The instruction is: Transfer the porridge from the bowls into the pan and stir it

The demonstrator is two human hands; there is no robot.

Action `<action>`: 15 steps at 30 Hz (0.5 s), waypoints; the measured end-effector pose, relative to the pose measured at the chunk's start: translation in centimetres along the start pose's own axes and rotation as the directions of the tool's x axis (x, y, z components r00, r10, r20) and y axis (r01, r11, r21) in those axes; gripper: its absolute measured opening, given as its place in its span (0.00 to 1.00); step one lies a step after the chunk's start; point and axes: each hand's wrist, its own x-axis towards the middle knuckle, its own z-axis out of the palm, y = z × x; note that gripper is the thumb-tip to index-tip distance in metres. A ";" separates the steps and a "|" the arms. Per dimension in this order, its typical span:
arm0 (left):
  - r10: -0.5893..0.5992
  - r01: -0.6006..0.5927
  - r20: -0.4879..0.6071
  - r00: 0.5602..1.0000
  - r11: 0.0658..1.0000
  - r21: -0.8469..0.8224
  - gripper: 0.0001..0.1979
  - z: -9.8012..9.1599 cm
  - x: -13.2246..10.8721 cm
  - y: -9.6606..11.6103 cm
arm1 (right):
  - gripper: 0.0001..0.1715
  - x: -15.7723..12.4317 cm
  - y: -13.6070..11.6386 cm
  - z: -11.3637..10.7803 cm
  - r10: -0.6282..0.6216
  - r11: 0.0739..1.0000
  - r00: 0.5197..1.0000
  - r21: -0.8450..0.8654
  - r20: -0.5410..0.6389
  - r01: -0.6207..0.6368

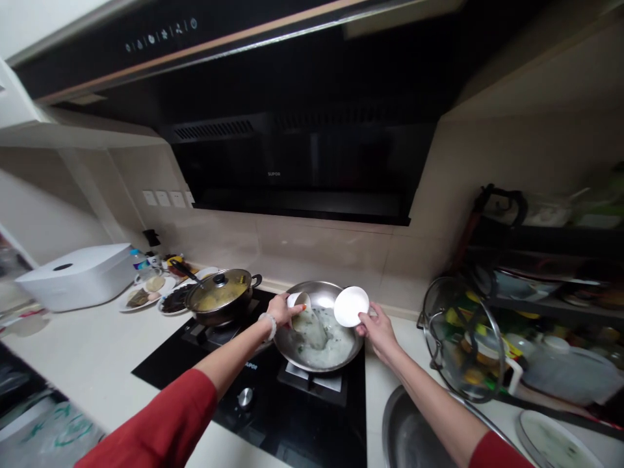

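My left hand (pixel 281 312), with a beaded bracelet at the wrist, grips a white cup (pixel 292 299) tilted over the steel pan (pixel 324 292). Cloudy pale-green liquid with dark bits (pixel 316 333) streams from the cup into the pan, where more of it lies. Between the fingers of my right hand (pixel 381 335) is a round white lid or small dish (pixel 351 307), held up at the pan's right side, its flat face towards me. The pan stands on the right burner of the black gas stove (pixel 297 426).
A glass-lidded pan (pixel 219 300) with yellowish food sits on the left burner. Plates of food (pixel 146 294) and a white box (pixel 75 276) are further left. On the right are a steel basin (pixel 409 426), a leaning glass lid (pixel 463 338) and a crowded rack (pixel 550 240). The range hood (pixel 302 149) hangs above.
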 end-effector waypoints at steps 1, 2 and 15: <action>0.083 -0.083 0.007 0.997 0.994 0.069 0.26 0.2 0.0 0.5 | 0.48 -0.3 -0.1 -0.3 -0.002 1.000 1.000 0.011 -0.005 0.002; 0.168 -0.170 0.029 0.985 0.979 0.108 0.26 0.5 0.0 1.0 | 0.48 -0.5 -0.2 -0.6 -0.004 1.000 1.000 0.014 -0.005 0.004; 0.442 -0.740 0.604 0.664 0.267 0.618 0.39 2.7 -3.6 3.2 | 0.45 -1.4 -0.3 -2.5 -0.043 0.999 0.999 -0.020 -0.017 0.042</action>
